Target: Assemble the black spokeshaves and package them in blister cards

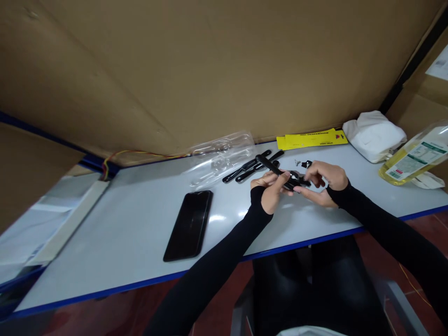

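Observation:
A black spokeshave with a long handle is held above the table. My left hand is closed around its middle, the thumb lying on top, and the handle points up to the left. My right hand is at the other end with bent fingers and thumb touching it; part of that end is hidden by the fingers. Behind my hands lie several more black spokeshaves. A small silver screw and a small black part rest just beyond my right hand.
Clear plastic blister packs and yellow cards lie along the cardboard wall. A black phone lies left of my hands. At right are a white cloth bundle and a bottle of yellow liquid. The table's blue edge runs in front.

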`<state>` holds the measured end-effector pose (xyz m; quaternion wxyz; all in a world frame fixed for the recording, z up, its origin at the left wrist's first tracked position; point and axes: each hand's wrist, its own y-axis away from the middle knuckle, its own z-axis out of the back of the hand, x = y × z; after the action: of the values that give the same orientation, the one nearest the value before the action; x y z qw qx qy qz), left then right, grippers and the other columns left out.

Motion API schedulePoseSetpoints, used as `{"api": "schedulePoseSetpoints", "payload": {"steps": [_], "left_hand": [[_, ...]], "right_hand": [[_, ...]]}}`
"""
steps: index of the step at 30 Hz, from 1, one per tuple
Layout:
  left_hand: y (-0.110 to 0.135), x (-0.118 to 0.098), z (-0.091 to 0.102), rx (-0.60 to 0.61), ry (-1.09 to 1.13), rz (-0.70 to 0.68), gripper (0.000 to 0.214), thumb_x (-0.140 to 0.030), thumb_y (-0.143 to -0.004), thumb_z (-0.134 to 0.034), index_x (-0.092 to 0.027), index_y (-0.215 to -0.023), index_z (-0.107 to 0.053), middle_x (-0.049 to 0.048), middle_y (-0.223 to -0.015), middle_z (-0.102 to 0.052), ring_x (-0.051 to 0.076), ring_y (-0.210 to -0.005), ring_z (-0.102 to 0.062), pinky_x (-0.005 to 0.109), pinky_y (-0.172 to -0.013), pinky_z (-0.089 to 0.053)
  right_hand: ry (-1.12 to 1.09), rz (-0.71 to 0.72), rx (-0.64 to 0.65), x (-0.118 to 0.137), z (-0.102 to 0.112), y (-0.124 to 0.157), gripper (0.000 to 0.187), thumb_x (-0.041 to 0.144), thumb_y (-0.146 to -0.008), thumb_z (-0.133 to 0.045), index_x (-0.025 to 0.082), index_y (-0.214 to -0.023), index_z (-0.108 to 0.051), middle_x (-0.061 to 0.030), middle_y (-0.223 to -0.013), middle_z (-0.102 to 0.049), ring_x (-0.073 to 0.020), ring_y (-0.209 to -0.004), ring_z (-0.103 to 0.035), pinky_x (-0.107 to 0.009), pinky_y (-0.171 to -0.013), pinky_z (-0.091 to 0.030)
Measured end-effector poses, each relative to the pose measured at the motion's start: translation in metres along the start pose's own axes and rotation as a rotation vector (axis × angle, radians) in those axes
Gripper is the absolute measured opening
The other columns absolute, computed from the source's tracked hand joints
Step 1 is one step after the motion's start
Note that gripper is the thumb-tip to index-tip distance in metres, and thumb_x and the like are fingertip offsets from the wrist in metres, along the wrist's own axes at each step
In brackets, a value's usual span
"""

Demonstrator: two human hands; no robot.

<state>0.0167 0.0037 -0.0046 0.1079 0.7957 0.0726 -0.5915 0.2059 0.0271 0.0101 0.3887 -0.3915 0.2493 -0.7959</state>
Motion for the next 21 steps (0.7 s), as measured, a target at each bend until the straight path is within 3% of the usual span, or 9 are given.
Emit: {"api": "schedulePoseSetpoints", "payload": {"steps": [2,6,8,10,11,13,16,19,21], "left_hand": [[0.000,-0.001,0.000,0.001,0.010,-0.010,0.032,-0.041,-0.064,-0.096,-0.013,-0.074,-0.082,0.0053,-0.080,-0.076,0.012,-0.048,-0.064,0.029,-0.051,-0.060],[-0.001,-0.004,0.001,0.017,0.026,-0.001,0.033,-0.041,-0.065,-0.095,-0.012,-0.077,-0.082,0.0057,-0.081,-0.075,0.012,-0.048,-0.063,0.029,-0.050,-0.060],[-0.001,-0.004,0.002,0.024,0.024,0.001,0.033,-0.040,-0.065,-0.095,-0.012,-0.077,-0.082,0.0058,-0.081,-0.075,0.012,-0.048,-0.064,0.030,-0.051,-0.061],[0.000,-0.003,0.001,0.021,0.019,-0.003,0.032,-0.040,-0.066,-0.095,-0.012,-0.076,-0.082,0.0060,-0.081,-0.075,0.012,-0.048,-0.064,0.030,-0.051,-0.061],[0.000,-0.003,0.001,0.017,0.016,-0.002,0.032,-0.039,-0.066,-0.095,-0.012,-0.075,-0.082,0.0060,-0.082,-0.075,0.012,-0.047,-0.064,0.030,-0.050,-0.061],[0.000,-0.003,0.000,0.005,0.012,0.002,0.030,-0.038,-0.066,-0.094,-0.012,-0.075,-0.082,0.0062,-0.082,-0.075,0.012,-0.047,-0.065,0.029,-0.049,-0.061],[0.000,-0.005,0.000,0.005,0.011,0.015,0.030,-0.038,-0.066,-0.094,-0.011,-0.073,-0.082,0.0060,-0.080,-0.075,0.013,-0.046,-0.065,0.029,-0.048,-0.060],[0.000,-0.006,0.000,0.013,0.014,0.005,0.031,-0.039,-0.063,-0.094,-0.012,-0.073,-0.082,0.0057,-0.079,-0.075,0.013,-0.047,-0.065,0.029,-0.049,-0.060],[0.000,-0.007,-0.001,0.005,0.010,0.001,0.032,-0.039,-0.062,-0.094,-0.012,-0.072,-0.081,0.0054,-0.078,-0.074,0.012,-0.047,-0.064,0.028,-0.048,-0.060]], "right_hand": [[-0.023,0.007,0.034,0.002,-0.001,-0.001,0.027,0.041,-0.092,-0.080,0.021,-0.106,-0.072,0.0038,-0.072,-0.065,-0.0088,-0.052,-0.048,-0.024,-0.051,-0.042],[-0.066,0.175,0.031,0.006,-0.002,-0.003,0.021,0.026,-0.094,-0.077,0.021,-0.076,-0.068,0.0034,-0.063,-0.061,-0.0095,-0.053,-0.049,-0.025,-0.052,-0.041],[-0.074,0.128,0.031,0.006,0.000,-0.003,0.004,0.025,-0.095,-0.074,0.022,-0.099,-0.076,0.0017,-0.073,-0.066,-0.0106,-0.057,-0.052,-0.024,-0.051,-0.042],[-0.052,0.062,0.034,0.004,0.002,-0.002,0.029,0.029,-0.097,-0.072,0.023,-0.125,-0.073,-0.0009,-0.085,-0.069,-0.0117,-0.063,-0.055,-0.024,-0.052,-0.044],[-0.038,0.058,0.040,0.003,0.003,-0.002,0.030,0.031,-0.097,-0.072,0.023,-0.125,-0.072,-0.0014,-0.086,-0.068,-0.0123,-0.064,-0.055,-0.025,-0.054,-0.045],[-0.012,0.097,0.049,-0.001,0.006,-0.002,0.013,0.034,-0.094,-0.077,0.022,-0.097,-0.075,-0.0005,-0.076,-0.063,-0.0127,-0.062,-0.051,-0.027,-0.055,-0.045],[0.005,0.107,0.027,-0.003,0.008,-0.002,0.031,0.036,-0.089,-0.083,0.021,-0.072,-0.062,0.0018,-0.067,-0.054,-0.0109,-0.056,-0.043,-0.027,-0.053,-0.040],[-0.009,0.046,-0.005,-0.002,0.004,-0.002,0.028,0.043,-0.093,-0.079,0.021,-0.108,-0.071,-0.0008,-0.083,-0.063,-0.0105,-0.057,-0.048,-0.026,-0.050,-0.040],[-0.012,0.060,0.016,-0.002,0.000,-0.001,0.033,0.045,-0.093,-0.078,0.021,-0.114,-0.071,-0.0019,-0.087,-0.064,-0.0118,-0.061,-0.050,-0.026,-0.052,-0.042]]}}
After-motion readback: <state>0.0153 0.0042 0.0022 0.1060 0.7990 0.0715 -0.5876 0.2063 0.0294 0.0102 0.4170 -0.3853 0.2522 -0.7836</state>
